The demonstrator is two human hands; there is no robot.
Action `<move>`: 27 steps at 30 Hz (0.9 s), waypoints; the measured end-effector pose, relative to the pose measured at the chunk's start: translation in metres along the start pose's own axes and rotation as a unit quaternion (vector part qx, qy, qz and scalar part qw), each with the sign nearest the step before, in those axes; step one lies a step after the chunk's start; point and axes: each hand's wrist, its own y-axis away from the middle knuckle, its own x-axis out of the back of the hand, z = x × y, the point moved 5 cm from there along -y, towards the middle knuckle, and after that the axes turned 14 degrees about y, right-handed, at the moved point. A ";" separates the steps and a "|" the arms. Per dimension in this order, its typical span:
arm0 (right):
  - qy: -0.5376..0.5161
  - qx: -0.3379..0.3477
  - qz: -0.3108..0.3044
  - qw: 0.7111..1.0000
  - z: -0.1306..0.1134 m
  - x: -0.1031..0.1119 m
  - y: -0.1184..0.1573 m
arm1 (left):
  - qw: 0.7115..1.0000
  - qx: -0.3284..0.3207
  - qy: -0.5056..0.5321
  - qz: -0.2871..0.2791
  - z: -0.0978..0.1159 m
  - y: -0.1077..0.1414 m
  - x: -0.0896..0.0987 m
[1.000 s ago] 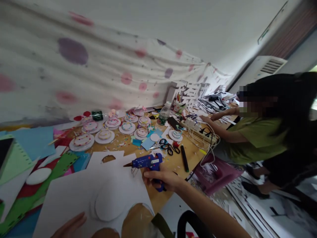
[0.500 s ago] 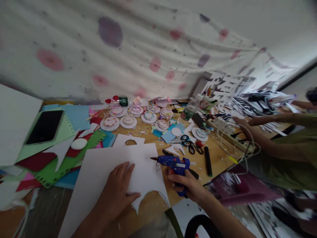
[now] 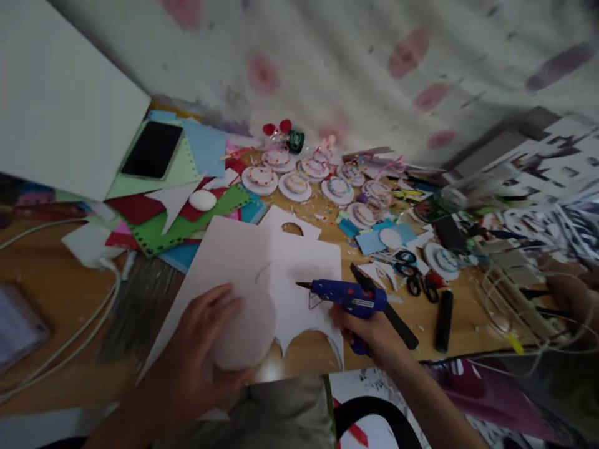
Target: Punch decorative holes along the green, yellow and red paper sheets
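My right hand is wrapped round the handle of a blue hot glue gun, whose nozzle points left above a white paper sheet. My left hand grips a round white paper disc by its left side, fingers at the top and thumb below. The disc is over the sheet; whether it touches the sheet I cannot tell. Curved cut-outs mark the sheet's near edge. Under the gun, a thin wire stand shows. Small round paper cakes with coloured beads stand beyond the sheet.
To the left, coloured paper lies with a phone and a white oval piece on it. Black-handled scissors, a black cutter and a dark marker lie at right. Near them, cables tangle around a power strip.
The view has swung left and downward. My left hand, which rested on the sheet, now holds the round white disc up. The glue gun stays in my right hand, nozzle still pointing left.
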 end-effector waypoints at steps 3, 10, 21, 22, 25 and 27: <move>0.090 0.032 0.017 0.995 -0.012 -0.002 -0.007 | 0.998 -0.039 0.006 -0.044 0.002 0.008 -0.023; 0.224 0.047 0.067 0.971 -0.035 0.000 -0.013 | 0.993 -0.072 -0.026 -0.085 -0.005 0.003 -0.042; 0.347 0.040 0.083 0.933 -0.046 -0.003 -0.010 | 0.994 -0.073 0.002 -0.084 -0.007 0.002 -0.043; 0.353 0.039 0.085 0.931 -0.047 -0.003 -0.010 | 0.994 -0.072 0.003 -0.086 -0.008 0.003 -0.042; 0.375 0.042 0.090 0.922 -0.050 -0.005 -0.010 | 0.993 -0.070 0.003 -0.093 -0.009 0.004 -0.043; 0.386 0.042 0.093 0.917 -0.051 -0.005 -0.010 | 0.993 -0.070 0.003 -0.094 -0.009 0.005 -0.043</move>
